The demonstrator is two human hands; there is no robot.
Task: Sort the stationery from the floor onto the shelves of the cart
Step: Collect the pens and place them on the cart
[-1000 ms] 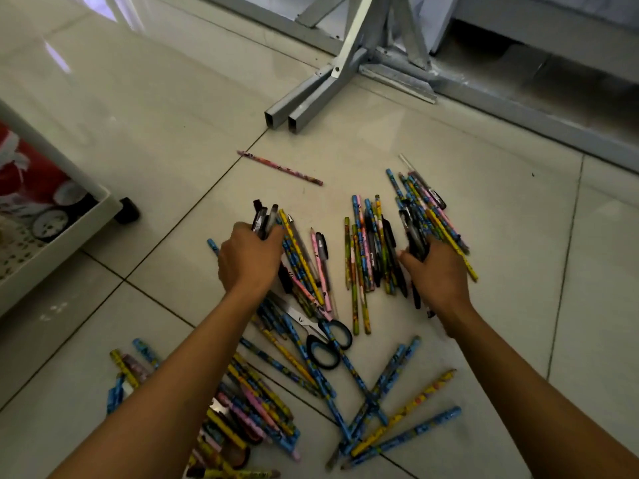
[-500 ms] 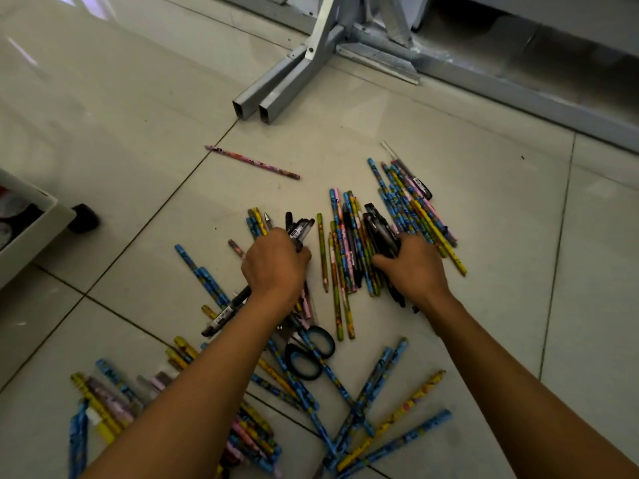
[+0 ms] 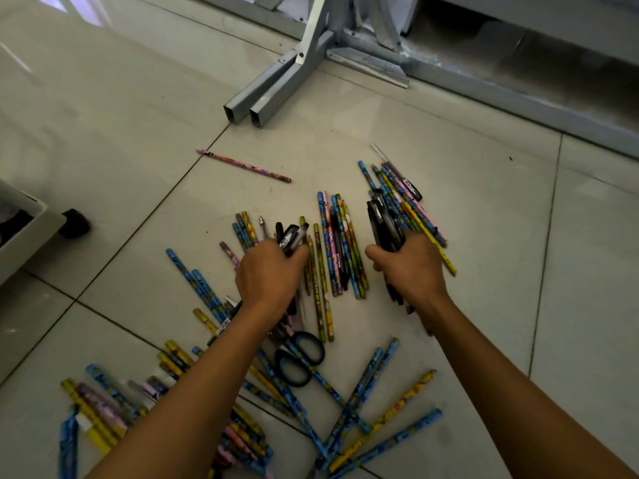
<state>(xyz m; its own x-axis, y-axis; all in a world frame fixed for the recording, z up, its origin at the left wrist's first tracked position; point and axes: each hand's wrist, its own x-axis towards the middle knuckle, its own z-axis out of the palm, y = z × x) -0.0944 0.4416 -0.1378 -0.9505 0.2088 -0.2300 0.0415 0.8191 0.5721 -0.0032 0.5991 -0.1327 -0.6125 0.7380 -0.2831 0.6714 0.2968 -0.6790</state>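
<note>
Hands (image 3: 269, 271) closer together than before

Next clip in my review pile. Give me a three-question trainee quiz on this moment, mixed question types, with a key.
1. True or false: the left hand lies flat and holds nothing.
2. Multiple choice: where does the lone pink pencil lie? A) in the cart tray B) on the floor tiles apart from the piles, towards the metal frame C) under the scissors
3. Fill in: the right hand grips a bunch of ____ pens.

Key
1. False: it grips a bunch of black pens.
2. B: it lies alone between the piles and the metal frame.
3. Black: the dark pens stick out above the fist; the scissors lie untouched on the floor.
</note>
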